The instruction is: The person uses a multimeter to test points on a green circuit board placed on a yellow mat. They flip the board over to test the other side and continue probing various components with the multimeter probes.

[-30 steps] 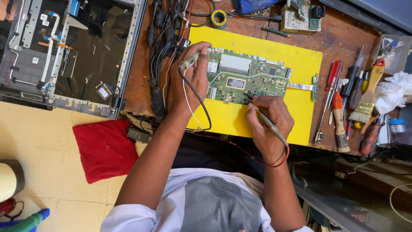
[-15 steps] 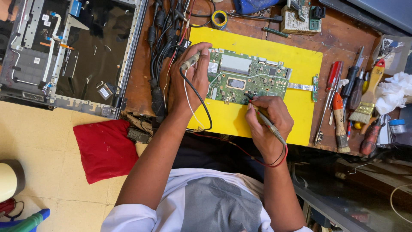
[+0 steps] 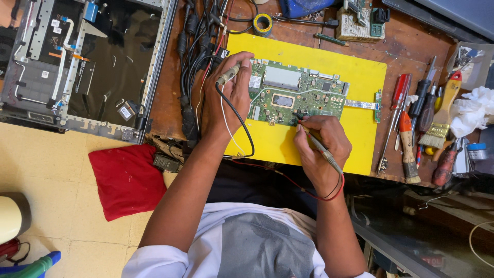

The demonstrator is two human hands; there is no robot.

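Overhead view of a workbench (image 3: pixel 175 92). The left hand (image 3: pixel 229 95) is closed around a probe (image 3: pixel 228 75) with a black lead (image 3: pixel 242 121), its tip pointing up and right to the left edge of a green circuit board (image 3: pixel 296 92); whether the tip touches the board cannot be told. The right hand (image 3: pixel 321 146) pinches a second probe (image 3: pixel 318 144) like a pen, fingers closed on its shaft, with the tip set down on the lower middle of the board, just above the fingertips; a red lead (image 3: pixel 319 194) loops away below the wrist. The board lies flat between the two grips, on a yellow mat (image 3: pixel 365 77) that extends under both hands. Left of the left hand's grip, a bundle of black cables (image 3: pixel 188 67) runs down the bench, and further left lies an opened laptop chassis (image 3: pixel 77 67). Above that grip sits a roll of tape (image 3: pixel 263 23). Well to the right of the right hand's grip, beyond the mat's edge, lie screwdrivers (image 3: pixel 399 103), a brush (image 3: pixel 437 121) and crumpled white tissue (image 3: pixel 471 110). Below and left of the left forearm, a red cloth (image 3: pixel 126 180) lies on the tiled floor (image 3: pixel 51 175).
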